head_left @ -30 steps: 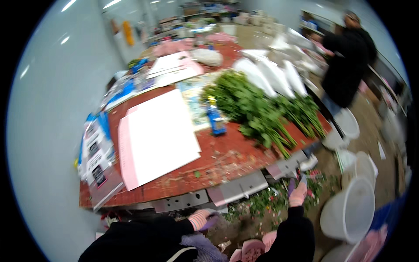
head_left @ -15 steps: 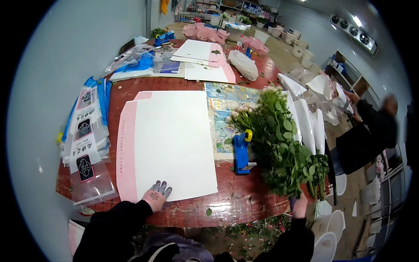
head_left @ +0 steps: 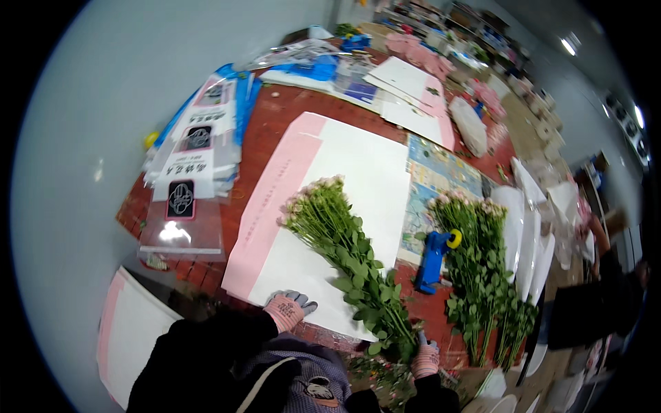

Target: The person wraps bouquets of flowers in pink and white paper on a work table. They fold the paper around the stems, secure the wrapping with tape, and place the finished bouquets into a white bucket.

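Note:
A bunch of pale pink roses [head_left: 351,255] lies slantwise on the stack of white paper sheets [head_left: 358,158] with pink edges. Its blooms point to the far left and its leafy stems reach toward me. My right hand [head_left: 425,358], in a grey and pink glove, is closed at the stem ends, partly hidden by leaves. Gloved likewise, my left hand [head_left: 290,310] rests flat on the near edge of the paper with its fingers stretched out. Right of the paper stands a blue tape dispenser [head_left: 432,261] with a yellow wheel.
More rose bunches [head_left: 475,268] lie at the right beside white wrapped bunches [head_left: 523,234]. Clear printed sleeves [head_left: 200,144] cover the table's left side. Farther back are more paper sheets [head_left: 413,89] and a white bag [head_left: 468,127]. Another person [head_left: 592,296] stands at the right.
My right hand has brought a rose bunch leftward from the pile onto the paper. The view has turned, and my left hand still lies on the paper's near edge.

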`<state>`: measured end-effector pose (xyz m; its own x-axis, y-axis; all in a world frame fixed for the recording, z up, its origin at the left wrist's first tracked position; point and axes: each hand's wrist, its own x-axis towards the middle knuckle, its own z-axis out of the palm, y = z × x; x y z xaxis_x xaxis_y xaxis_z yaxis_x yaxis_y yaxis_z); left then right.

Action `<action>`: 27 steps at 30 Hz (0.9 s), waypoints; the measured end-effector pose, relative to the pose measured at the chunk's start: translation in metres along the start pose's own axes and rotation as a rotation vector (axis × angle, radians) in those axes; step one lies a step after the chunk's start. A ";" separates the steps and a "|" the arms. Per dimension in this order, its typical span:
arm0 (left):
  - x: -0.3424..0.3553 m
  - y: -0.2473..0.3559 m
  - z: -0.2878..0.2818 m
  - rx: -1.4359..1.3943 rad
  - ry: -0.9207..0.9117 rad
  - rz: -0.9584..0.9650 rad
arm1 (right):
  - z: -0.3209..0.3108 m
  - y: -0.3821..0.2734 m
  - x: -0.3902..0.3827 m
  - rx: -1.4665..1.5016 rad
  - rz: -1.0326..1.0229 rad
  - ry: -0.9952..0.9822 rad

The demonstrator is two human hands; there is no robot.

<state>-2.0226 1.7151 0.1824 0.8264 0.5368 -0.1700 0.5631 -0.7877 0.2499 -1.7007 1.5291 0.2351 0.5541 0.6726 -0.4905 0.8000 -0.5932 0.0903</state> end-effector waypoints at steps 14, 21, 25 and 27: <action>-0.027 0.030 0.004 -0.294 -0.384 -0.082 | -0.057 -0.215 0.101 0.363 -0.746 0.169; -0.067 0.027 -0.024 -0.499 -0.653 0.060 | -0.020 -0.221 0.080 -0.297 -0.749 0.094; -0.068 0.025 0.008 -0.742 -0.694 -0.131 | -0.006 -0.225 0.088 -0.174 -0.722 0.032; -0.068 0.017 0.015 -0.762 -0.753 -0.133 | -0.011 -0.238 0.084 -0.160 -0.702 -0.018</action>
<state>-2.0688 1.6604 0.1840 0.6926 0.0754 -0.7174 0.7151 -0.2019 0.6692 -1.8415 1.7314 0.1820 -0.1060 0.8631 -0.4938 0.9908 0.0496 -0.1260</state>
